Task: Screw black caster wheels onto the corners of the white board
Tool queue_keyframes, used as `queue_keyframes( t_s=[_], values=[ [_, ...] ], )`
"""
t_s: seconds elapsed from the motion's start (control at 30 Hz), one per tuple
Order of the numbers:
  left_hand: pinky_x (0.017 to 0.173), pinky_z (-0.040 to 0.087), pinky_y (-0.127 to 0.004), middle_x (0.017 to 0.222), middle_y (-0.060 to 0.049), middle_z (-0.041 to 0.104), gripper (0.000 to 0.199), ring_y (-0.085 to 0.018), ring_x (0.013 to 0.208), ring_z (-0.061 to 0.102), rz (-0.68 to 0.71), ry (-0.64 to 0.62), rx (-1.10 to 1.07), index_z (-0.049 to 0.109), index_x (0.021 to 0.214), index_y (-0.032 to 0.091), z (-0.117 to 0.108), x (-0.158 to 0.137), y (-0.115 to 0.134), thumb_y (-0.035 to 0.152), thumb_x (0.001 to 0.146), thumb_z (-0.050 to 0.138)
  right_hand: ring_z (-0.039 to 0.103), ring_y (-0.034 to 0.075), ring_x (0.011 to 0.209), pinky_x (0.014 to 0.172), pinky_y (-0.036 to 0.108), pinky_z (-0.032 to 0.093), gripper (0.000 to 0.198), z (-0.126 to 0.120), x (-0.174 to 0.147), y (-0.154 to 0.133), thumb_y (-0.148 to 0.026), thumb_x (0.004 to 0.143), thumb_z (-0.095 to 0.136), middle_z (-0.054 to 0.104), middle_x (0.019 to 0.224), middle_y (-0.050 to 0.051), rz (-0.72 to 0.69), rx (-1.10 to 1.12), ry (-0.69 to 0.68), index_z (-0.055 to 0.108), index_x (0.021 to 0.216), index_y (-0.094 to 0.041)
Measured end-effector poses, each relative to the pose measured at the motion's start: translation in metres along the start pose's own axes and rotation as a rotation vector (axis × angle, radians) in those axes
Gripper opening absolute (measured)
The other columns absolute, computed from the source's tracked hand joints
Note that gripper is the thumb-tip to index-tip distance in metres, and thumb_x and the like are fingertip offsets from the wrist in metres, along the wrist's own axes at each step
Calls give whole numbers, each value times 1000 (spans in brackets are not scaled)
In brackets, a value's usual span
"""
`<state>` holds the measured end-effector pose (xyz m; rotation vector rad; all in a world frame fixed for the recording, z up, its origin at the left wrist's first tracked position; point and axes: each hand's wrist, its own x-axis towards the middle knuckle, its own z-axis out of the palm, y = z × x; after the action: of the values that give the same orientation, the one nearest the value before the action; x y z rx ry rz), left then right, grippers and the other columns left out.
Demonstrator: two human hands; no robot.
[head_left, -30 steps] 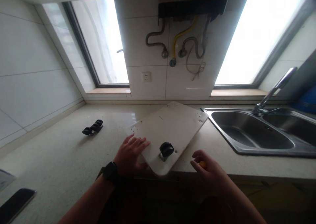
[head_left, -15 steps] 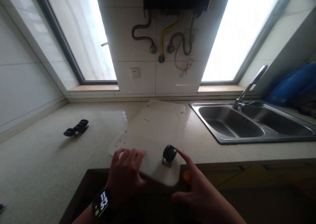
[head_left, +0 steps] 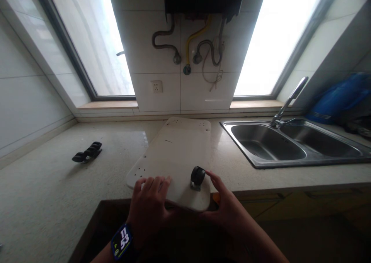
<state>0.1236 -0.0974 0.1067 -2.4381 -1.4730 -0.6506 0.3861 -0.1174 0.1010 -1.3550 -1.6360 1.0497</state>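
Note:
A white board (head_left: 180,156) with small holes at its corners lies tilted across the counter, its near end jutting past the front edge. One black caster wheel (head_left: 198,175) stands on a metal plate at the board's near right corner. My left hand (head_left: 150,199), wearing a watch, grips the near edge, fingers on top and thumb low at the rim. At the right side, my right hand (head_left: 224,199) has its index finger stretched to the caster wheel, touching or almost touching it. Its thumb is apart, by the board's near corner; the other fingers are hidden.
Several black casters (head_left: 87,152) sit together on the counter (head_left: 116,139) at left. A double steel sink (head_left: 261,164) with a faucet (head_left: 285,106) is at right, a blue bag (head_left: 339,98) beyond it. Something orange (head_left: 216,198) shows behind my right hand.
The board's near end is slightly higher in view. My right thumb has moved up to the board's near corner, while the index finger stays at the caster wheel. The view has shifted slightly.

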Motion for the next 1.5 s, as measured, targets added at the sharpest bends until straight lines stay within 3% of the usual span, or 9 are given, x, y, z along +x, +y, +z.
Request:
queue_keyframes(
  t_s=[0.1,0.27,0.4,0.53,0.7,0.9,1.07,1.27,1.5],
  values=[
    [92,37,-53,107,-12,71,70,-34,97,62,-10,-36,16,65,127,17,2,0,6,65,78,72,55,32,131,108,43,46,104,-9,6,2,-21,58,89,54,148,9,-15,12,-41,37,148,-35],
    [91,38,-52,106,-12,70,63,-33,96,63,-7,-79,6,65,130,17,9,-5,12,59,84,70,69,28,100,90,43,56,104,-18,16,22,-23,60,87,70,113,6,51,-36,-89,36,150,-32],
    [94,38,-52,108,-11,71,59,-32,97,63,7,-80,-15,64,132,19,11,-7,8,52,84,72,69,29,97,93,47,55,110,-22,22,32,-25,60,88,71,102,4,38,-39,-107,32,154,-32],
    [96,38,-53,119,-10,70,58,-32,102,63,52,-71,-16,60,137,21,12,-7,0,45,86,73,61,35,121,106,51,48,108,-28,28,31,-27,59,89,67,126,9,-16,-25,-92,35,152,-34],
    [97,40,-52,127,-11,68,58,-31,106,61,90,-54,-2,55,141,21,10,-4,-8,25,86,73,40,33,145,118,50,35,105,-34,34,26,-28,60,91,43,157,12,-48,-20,-111,36,150,-33],
    [95,44,-50,125,-8,70,66,-28,101,62,120,-72,14,56,141,24,9,-1,-14,2,79,67,41,34,145,116,53,36,103,-34,36,23,-32,62,89,39,159,15,-23,-14,-119,36,150,-32],
    [92,47,-49,126,-8,70,63,-29,99,63,153,-59,22,57,141,23,8,1,-19,6,82,67,44,33,143,115,48,38,90,-36,37,22,-32,63,89,44,156,14,-19,-36,-108,44,140,-30],
    [83,49,-46,120,-8,73,52,-28,95,63,213,-62,31,61,136,18,1,4,-21,8,84,63,29,34,151,121,51,27,84,-38,42,19,-34,58,91,34,163,13,-30,-98,-109,51,131,-30],
    [79,49,-44,117,-8,75,46,-27,90,64,222,42,6,64,130,16,3,-3,-21,9,85,65,36,35,148,119,52,32,82,-39,51,17,-36,56,92,38,161,9,-70,-89,-136,55,129,-30]
  ],
)
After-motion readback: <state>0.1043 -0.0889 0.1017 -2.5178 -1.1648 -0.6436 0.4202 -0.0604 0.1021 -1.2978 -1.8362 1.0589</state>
